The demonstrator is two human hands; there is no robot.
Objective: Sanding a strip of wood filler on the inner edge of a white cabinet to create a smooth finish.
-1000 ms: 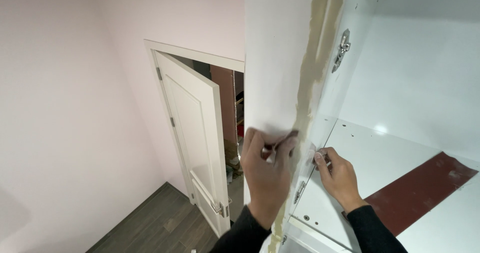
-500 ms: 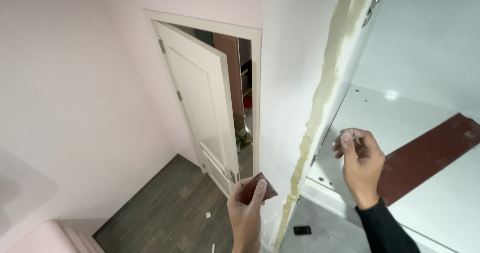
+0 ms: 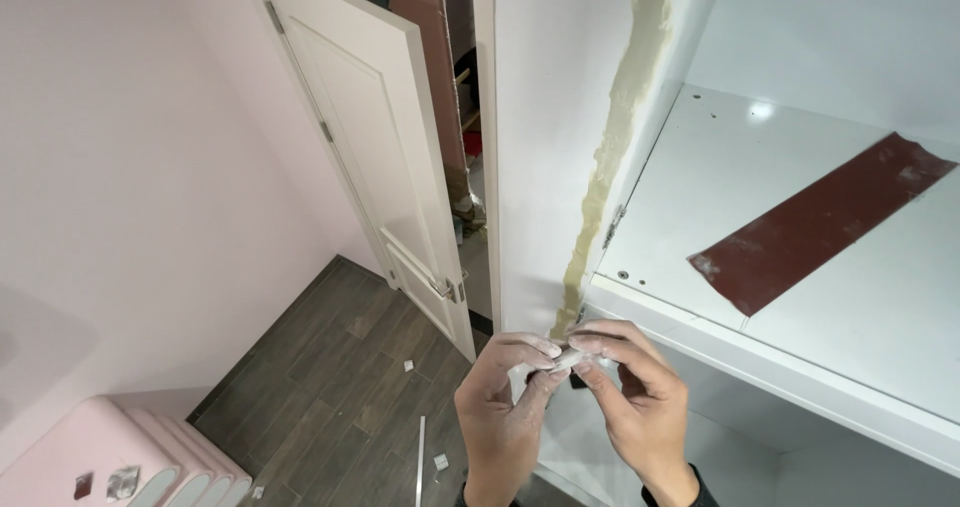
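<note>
Your left hand (image 3: 500,407) and right hand (image 3: 635,397) meet low in the view, just below the shelf (image 3: 800,267) edge and the foam seam (image 3: 610,167). Both are pinched nearly closed, fingertips together on a small pale strip (image 3: 563,360) held between them. It looks thin and light, probably bendable, and easy to drop or crease; I judge that you should grip it by its two ends with thumb and forefinger, not by the middle. Your fingers hide most of it, so its full length and material cannot be told. A dark red sheet (image 3: 820,222) lies on the shelf, well apart. Small bits on the floor (image 3: 330,367) are too small to identify.
</note>
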